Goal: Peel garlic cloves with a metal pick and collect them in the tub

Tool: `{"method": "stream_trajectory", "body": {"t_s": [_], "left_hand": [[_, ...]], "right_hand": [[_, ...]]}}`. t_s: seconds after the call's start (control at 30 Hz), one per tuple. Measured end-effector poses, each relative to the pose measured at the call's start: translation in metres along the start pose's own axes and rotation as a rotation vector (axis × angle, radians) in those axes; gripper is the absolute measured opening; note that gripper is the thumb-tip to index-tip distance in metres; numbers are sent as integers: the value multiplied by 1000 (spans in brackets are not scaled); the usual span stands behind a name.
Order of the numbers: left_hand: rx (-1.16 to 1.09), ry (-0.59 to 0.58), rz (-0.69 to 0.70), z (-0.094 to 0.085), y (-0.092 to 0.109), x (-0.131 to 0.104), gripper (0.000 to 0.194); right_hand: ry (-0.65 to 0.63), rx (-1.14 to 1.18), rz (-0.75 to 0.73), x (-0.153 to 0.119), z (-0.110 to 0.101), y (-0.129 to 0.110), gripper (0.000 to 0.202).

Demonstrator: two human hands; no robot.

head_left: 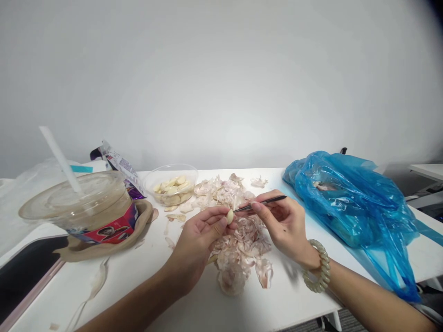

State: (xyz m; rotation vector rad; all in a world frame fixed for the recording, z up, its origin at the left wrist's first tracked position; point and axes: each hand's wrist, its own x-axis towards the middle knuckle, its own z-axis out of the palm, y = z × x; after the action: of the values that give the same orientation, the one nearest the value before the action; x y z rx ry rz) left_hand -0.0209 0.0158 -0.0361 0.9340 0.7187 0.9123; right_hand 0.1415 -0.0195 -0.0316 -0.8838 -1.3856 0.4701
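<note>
A pale peeled garlic clove (230,216) is pinched between the thumb and fingers of my left hand (204,233). My right hand (284,226) grips a slim dark metal tool (273,199) like a pen; whether it is a small knife or tweezers I cannot tell. Its tip points left and meets the clove or sits right beside it. Below and behind both hands spreads a heap of papery garlic skins (238,263). Behind my left hand, a clear plastic bowl (152,193) contains several peeled cloves (175,186).
At the left, a lidded drink cup (107,230) with a white straw stands in a cardboard holder (90,252). Near it are a dark-screened device (27,272) and a crumpled purple-and-white packet (126,173). A blue plastic bag (353,207) sits at the right. The wall (221,83) rises behind the white table (297,304).
</note>
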Motion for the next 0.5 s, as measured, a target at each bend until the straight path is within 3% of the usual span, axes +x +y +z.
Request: {"method": "stream_trajectory", "body": {"t_s": [0.27, 0.5], "left_hand": [[-31, -63, -40, 1, 0, 0, 15], [-69, -33, -75, 3, 2, 0, 19]], "right_hand": [[-8, -5, -17, 1, 0, 0, 4], [-18, -229, -138, 0, -2, 3, 6]]}}
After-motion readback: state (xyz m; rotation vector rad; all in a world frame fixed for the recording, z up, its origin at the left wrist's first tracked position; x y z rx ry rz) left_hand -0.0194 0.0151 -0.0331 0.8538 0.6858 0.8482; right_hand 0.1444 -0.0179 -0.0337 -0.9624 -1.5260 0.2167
